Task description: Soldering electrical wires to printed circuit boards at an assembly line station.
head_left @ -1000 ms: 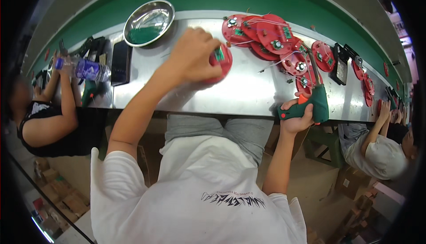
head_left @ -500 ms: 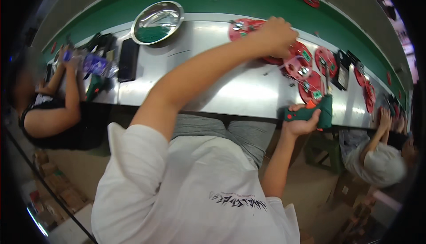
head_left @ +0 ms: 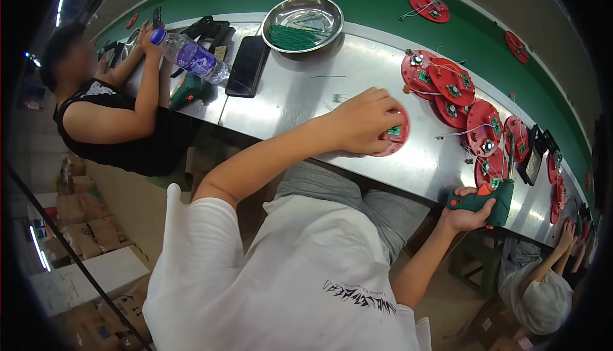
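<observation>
My left hand (head_left: 367,121) grips a red disc (head_left: 396,135) over the metal worktop, fingers curled over its top. A small green circuit board shows on the disc; its left part is under my hand. At the front edge, my right hand (head_left: 469,212) is wrapped round a green pistol-shaped power screwdriver (head_left: 501,205) with an orange trigger and a long metal shaft pointing away from me. Beyond and beside it lies a pile of red discs (head_left: 450,86) carrying green boards, round metal parts and thin loose wires.
A steel bowl (head_left: 335,36) holds thin green strands (head_left: 290,38). Left of it lie a black phone (head_left: 248,67) and a plastic bottle (head_left: 191,57). Behind runs a green belt (head_left: 377,0) bearing red discs (head_left: 429,8). People sit at left (head_left: 105,111) and right (head_left: 536,293).
My left hand has come back from the pile toward the front edge with a red disc in it. The view has swung left; my right hand still holds the screwdriver.
</observation>
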{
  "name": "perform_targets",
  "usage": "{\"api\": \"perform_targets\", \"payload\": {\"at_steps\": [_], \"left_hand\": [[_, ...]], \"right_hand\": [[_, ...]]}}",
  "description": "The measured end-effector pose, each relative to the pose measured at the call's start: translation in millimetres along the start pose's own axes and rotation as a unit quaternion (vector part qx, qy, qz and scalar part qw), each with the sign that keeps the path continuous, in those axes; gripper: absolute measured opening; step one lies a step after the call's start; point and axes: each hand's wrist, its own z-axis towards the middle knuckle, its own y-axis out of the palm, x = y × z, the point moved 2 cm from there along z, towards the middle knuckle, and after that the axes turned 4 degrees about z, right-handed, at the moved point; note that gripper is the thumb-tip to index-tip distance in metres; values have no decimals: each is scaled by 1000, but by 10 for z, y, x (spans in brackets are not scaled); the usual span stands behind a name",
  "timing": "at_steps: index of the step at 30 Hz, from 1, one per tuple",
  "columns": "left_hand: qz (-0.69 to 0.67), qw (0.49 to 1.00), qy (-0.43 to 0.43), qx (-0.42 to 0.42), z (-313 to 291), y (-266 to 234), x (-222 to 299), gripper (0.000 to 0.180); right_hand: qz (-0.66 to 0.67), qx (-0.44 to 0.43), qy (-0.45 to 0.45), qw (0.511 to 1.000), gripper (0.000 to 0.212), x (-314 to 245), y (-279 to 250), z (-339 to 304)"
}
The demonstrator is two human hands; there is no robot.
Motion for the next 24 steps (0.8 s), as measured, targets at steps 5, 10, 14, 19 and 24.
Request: {"api": "perform_targets", "payload": {"at_steps": [5,10,14,19,24], "left_hand": [[21,973,-207,97,-73,-482,-707,43],[200,916,-334,96,48,-661,-2128,28],[157,913,-375,42,174,-580,-2313,22],[100,923,-366,64,181,-745,-2275,20],[57,927,-338,151,29,-1074,-2058,21]], "right_hand": [[-6,-38,-25,999,41,-6,3,16],[-24,-56,-31,998,40,2,42,-8],[-31,-92,-27,995,39,0,-18,5],[-40,-74,-28,996,39,-1,-29,1],[-46,-70,-37,996,39,-4,-8,-2]]}}
